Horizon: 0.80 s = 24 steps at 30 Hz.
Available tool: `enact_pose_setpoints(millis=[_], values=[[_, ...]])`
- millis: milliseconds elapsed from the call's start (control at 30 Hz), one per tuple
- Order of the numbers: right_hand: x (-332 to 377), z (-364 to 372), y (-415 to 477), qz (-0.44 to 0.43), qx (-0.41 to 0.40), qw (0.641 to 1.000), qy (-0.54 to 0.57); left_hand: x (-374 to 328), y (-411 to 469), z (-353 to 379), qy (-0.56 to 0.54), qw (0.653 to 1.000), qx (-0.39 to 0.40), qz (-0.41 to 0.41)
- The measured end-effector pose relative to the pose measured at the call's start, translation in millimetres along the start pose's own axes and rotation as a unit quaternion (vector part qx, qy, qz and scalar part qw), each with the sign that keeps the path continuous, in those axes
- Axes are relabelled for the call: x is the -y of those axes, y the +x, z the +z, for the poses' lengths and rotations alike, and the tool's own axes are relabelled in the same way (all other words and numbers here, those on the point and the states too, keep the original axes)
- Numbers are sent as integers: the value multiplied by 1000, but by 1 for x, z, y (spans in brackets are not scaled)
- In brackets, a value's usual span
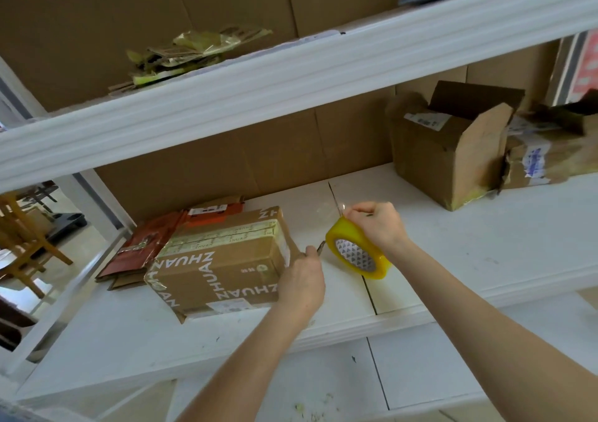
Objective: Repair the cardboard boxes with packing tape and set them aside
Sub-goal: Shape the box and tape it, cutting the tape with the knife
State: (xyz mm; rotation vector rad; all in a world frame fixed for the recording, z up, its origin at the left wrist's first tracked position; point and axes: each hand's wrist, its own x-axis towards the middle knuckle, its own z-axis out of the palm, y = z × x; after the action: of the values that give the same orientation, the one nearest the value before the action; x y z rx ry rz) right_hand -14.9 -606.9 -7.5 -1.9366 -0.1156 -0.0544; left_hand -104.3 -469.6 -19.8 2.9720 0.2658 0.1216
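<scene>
The right hand point(375, 224) grips the shiny yellow tape roll point(357, 255). The left hand point(304, 279) pinches a small thin tool point(321, 247), maybe a blade, just beside the right end of the near box point(220, 259). This flat brown box has tape on top, so it looks nearly fixed. Far right on the white shelf point(485, 243), the open box point(453, 149) and the torn box point(543, 159) look crumpled: 2 not yet fixed.
</scene>
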Motion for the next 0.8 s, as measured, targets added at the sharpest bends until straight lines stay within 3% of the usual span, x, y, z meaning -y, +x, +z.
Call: enact_pose_setpoints(millis=[167, 233, 300, 400, 500, 600, 700, 800], values=[[-13, -13, 3, 1, -28, 1000, -9, -4, 24, 34, -19, 996, 83, -6], [-20, -19, 5, -1, -37, 999, -14, -4, 31, 36, -19, 997, 76, 4], [-24, -25, 5, 0, -43, 999, -30, -7, 36, 27, -79, 996, -41, 7], [-27, -28, 4, 6, -55, 996, -72, -18, 43, 0, -228, 943, -233, 69], [-29, -28, 2, -14, -52, 993, -102, -30, 54, -19, -230, 951, -166, 127], [-28, -29, -2, -37, -35, 996, -78, -34, 62, -21, -241, 962, -89, 90], [-30, -31, -4, -58, -29, 996, -62, -31, 67, -21, -243, 963, -94, 66], [-33, -28, -5, -65, -21, 991, -117, -31, 63, -23, -150, 980, -108, 77]])
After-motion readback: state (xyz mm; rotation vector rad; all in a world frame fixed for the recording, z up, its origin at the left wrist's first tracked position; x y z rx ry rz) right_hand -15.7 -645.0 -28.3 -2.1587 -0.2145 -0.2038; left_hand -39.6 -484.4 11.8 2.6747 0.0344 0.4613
